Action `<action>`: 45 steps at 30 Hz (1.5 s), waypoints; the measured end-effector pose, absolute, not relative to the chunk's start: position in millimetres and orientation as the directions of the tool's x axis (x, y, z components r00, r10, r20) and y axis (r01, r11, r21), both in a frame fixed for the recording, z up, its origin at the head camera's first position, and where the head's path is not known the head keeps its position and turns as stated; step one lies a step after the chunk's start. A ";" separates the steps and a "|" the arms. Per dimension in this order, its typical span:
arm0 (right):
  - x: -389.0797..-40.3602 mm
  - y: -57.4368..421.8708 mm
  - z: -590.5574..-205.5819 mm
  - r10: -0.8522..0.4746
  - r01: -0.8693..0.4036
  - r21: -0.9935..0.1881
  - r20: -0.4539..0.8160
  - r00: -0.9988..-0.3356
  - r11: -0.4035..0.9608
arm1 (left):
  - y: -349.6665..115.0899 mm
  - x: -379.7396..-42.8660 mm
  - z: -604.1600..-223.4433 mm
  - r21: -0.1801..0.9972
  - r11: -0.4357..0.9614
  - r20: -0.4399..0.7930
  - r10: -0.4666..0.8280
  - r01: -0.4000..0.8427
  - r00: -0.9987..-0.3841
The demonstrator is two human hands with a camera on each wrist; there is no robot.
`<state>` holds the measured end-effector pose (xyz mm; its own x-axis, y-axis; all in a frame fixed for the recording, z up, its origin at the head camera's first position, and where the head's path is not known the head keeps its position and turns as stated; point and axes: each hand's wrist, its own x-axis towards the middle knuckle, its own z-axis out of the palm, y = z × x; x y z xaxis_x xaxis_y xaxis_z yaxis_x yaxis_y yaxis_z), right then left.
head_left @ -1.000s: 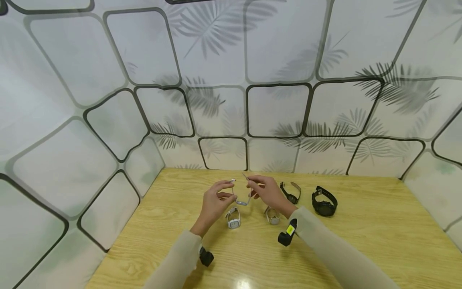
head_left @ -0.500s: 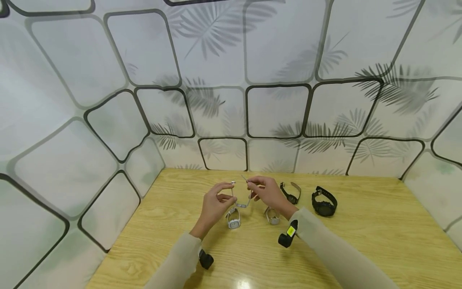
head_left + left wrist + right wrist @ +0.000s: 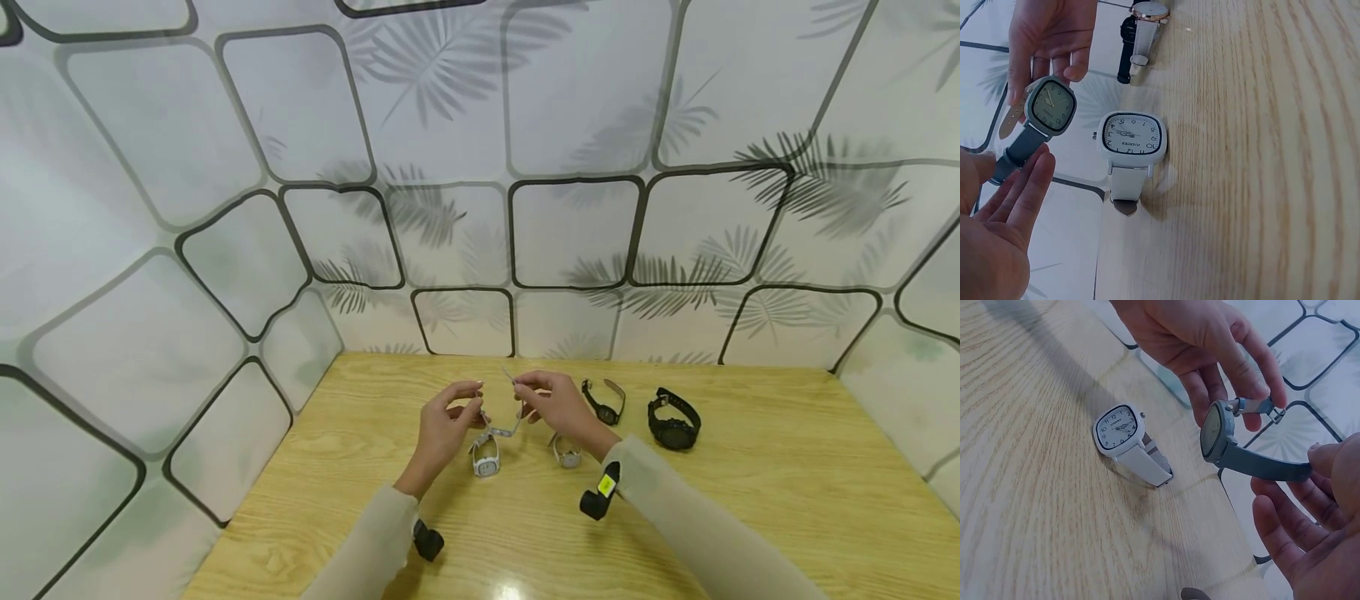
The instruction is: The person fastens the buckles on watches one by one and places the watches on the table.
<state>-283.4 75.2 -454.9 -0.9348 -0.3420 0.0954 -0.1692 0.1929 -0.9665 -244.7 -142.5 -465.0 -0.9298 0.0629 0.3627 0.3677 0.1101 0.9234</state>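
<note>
Between my two hands hangs a grey-blue wristwatch (image 3: 1054, 106) with a rounded-square face, its strap unfastened and spread wide. My left hand (image 3: 444, 429) pinches the buckle half of the strap, near the keeper loop and metal buckle (image 3: 1277, 415). The strap's other half (image 3: 1266, 465), the one with holes, is gripped by the thumb and fingers of my right hand (image 3: 558, 406). Just below, a white square-faced wristwatch (image 3: 487, 467) stands on the wooden table (image 3: 495, 533); the held watch overlaps its top in the head view.
A white-strapped watch with a gold-rimmed case (image 3: 570, 458) stands under my right wrist. Farther right are a thin black watch (image 3: 607, 413) and a bulky black one (image 3: 675, 432). Patterned white walls (image 3: 465, 321) border the table behind and at the sides.
The held watch has sunk slightly toward the white one. My left thumb and fingers have shifted on the strap, and the buckle no longer sticks up above them. My right hand keeps its grip.
</note>
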 end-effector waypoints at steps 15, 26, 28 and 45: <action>-280.0 75.5 -461.5 -0.365 -0.170 -0.969 0.095 -0.926 0.178 | -139.7 -244.3 -468.9 0.927 0.049 0.372 0.006 0.371 -0.928; -281.0 78.3 -463.4 -0.371 -0.181 -0.965 0.101 -0.923 0.188 | -143.0 -245.7 -467.3 0.982 -0.015 0.190 0.001 0.190 -0.982; -280.9 78.9 -463.1 -0.373 -0.181 -0.965 0.099 -0.922 0.190 | -143.5 -246.3 -467.1 0.989 -0.019 0.149 -0.002 0.149 -0.989; -278.8 82.5 -464.2 -0.417 -0.221 -0.953 0.118 -0.901 0.206 | -145.3 -244.8 -463.7 0.997 -0.038 0.061 0.027 0.060 -0.998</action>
